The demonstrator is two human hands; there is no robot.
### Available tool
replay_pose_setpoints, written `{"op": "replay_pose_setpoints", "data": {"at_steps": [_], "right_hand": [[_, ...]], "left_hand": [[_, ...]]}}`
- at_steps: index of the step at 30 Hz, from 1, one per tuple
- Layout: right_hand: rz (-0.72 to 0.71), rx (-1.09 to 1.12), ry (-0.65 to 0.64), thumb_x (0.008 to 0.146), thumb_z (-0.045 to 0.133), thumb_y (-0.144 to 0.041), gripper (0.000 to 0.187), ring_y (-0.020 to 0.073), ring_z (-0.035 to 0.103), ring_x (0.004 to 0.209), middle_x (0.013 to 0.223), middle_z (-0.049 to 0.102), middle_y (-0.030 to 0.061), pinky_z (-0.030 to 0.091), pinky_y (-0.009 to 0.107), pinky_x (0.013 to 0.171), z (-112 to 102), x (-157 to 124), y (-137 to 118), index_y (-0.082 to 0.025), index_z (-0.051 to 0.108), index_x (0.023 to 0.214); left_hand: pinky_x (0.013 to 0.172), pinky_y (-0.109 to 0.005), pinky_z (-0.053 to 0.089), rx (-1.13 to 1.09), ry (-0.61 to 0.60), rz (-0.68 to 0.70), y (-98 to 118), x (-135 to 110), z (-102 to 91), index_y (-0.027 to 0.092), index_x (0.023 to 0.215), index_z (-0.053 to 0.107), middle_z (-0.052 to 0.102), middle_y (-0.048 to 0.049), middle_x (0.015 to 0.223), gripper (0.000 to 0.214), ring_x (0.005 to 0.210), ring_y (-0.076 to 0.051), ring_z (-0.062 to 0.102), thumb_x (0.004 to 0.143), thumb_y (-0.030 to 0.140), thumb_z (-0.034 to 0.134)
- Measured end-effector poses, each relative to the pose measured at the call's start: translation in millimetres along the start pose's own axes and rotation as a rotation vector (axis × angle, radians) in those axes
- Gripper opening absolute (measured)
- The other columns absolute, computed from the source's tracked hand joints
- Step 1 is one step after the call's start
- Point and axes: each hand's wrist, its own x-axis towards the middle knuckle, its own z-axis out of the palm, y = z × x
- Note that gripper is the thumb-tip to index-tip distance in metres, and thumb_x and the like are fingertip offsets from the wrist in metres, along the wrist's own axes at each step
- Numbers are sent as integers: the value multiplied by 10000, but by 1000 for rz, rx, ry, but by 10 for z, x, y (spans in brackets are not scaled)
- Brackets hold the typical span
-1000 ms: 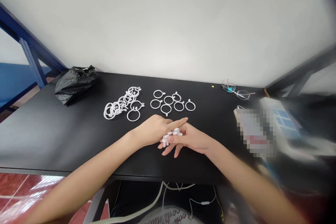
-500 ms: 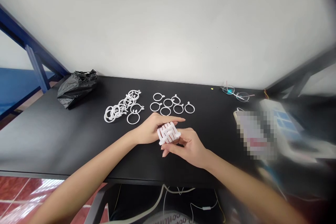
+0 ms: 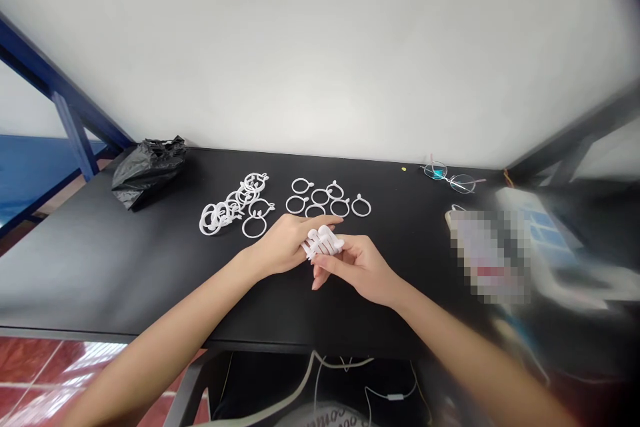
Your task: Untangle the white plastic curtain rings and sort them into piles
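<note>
A bundle of white plastic curtain rings (image 3: 325, 242) is held between both hands, its small eyelet tabs turned up toward me. My left hand (image 3: 285, 243) is closed around the left side of the bundle, with a finger stretched along its far side. On the right side, my right hand (image 3: 363, 270) pinches the rings with thumb and fingers. Beyond the hands, several loose curtain rings (image 3: 340, 207) lie flat and spread out. To the left of them is an overlapping pile of the same kind of rings (image 3: 220, 215).
A crumpled black plastic bag (image 3: 149, 170) sits at the back left of the black table (image 3: 150, 267). Eyeglasses (image 3: 463, 183) lie at the back right. Nearer are a blurred phone-like object (image 3: 487, 257) and a white-and-blue item (image 3: 545, 233). Cables (image 3: 300, 387) hang below the table edge.
The bundle of curtain rings has been tilted in my hands, so the eyelet tabs now face up and its open round side is less visible. The rings on the table have stayed put.
</note>
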Motion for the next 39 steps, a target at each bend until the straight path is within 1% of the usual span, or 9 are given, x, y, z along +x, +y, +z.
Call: {"op": "replay_pose_setpoints", "data": {"at_steps": [5, 8, 11, 13, 18, 24, 28, 35, 39], "right_hand": [[82, 67, -26, 849, 696, -359, 275, 167, 732, 640, 648, 675, 17, 612, 304, 705, -10, 14, 15, -113, 672, 729], [105, 83, -28, 831, 715, -374, 290, 167, 732, 641, 652, 668, 17, 615, 304, 702, -12, 16, 46, -104, 674, 733], [117, 87, -82, 848, 693, -400, 302, 167, 734, 662, 727, 687, 32, 616, 311, 704, -12, 7, 46, -101, 676, 810], [106, 63, -140, 889, 636, -427, 326, 172, 739, 707, 793, 699, 49, 615, 324, 729, -11, -4, 30, -104, 671, 867], [-50, -141, -122, 953, 529, -447, 391, 175, 729, 694, 734, 710, 58, 606, 342, 746, 14, -46, 4, -110, 670, 814], [-296, -415, -125, 991, 472, -322, 335, 166, 724, 741, 778, 752, 70, 585, 285, 707, 33, -107, -13, -140, 705, 834], [-420, -558, -104, 988, 472, -275, 324, 160, 703, 772, 820, 751, 71, 571, 287, 762, 9, -117, -11, -158, 728, 829], [-239, -205, -44, 976, 503, -361, 314, 161, 723, 703, 778, 716, 53, 602, 308, 710, 16, -54, 85, -138, 681, 846], [-220, -93, 54, 909, 627, -356, 237, 181, 725, 803, 930, 710, 66, 601, 311, 704, -27, -4, 87, -165, 670, 1043]], "left_hand": [[526, -238, 389, 206, -58, 66, 43, -26, -66, 117, 1268, 570, 669, -16, 674, 414, 507, -138, 563, 894, 241, 441], [502, -237, 353, 256, -118, 56, 63, -16, -56, 117, 1119, 592, 640, -3, 638, 296, 486, -136, 539, 916, 261, 432], [462, -229, 304, 230, -152, 28, 61, -11, -22, 143, 922, 549, 574, 26, 564, 166, 439, -123, 483, 921, 262, 432], [454, -212, 300, 130, -167, 7, 51, -13, -10, 163, 891, 504, 527, 55, 520, 97, 426, -110, 462, 906, 233, 438], [511, -178, 367, -167, -173, -38, 37, -16, -34, 177, 915, 502, 576, 47, 625, 67, 498, -79, 499, 894, 236, 480], [549, -182, 400, -346, -143, -43, 96, 15, -55, 160, 881, 574, 607, 17, 694, 149, 543, -79, 504, 882, 306, 545], [582, -193, 444, -458, -98, -126, 109, 49, -36, 136, 858, 625, 651, -29, 773, 266, 605, -96, 571, 942, 296, 429], [596, -195, 425, -366, -87, -115, 92, 74, -61, 136, 857, 596, 632, -3, 742, 148, 609, -92, 554, 885, 203, 466], [557, -196, 360, -195, -167, -150, 128, 75, -286, 152, 780, 550, 558, 35, 633, 138, 543, -81, 476, 871, 152, 445]]}}
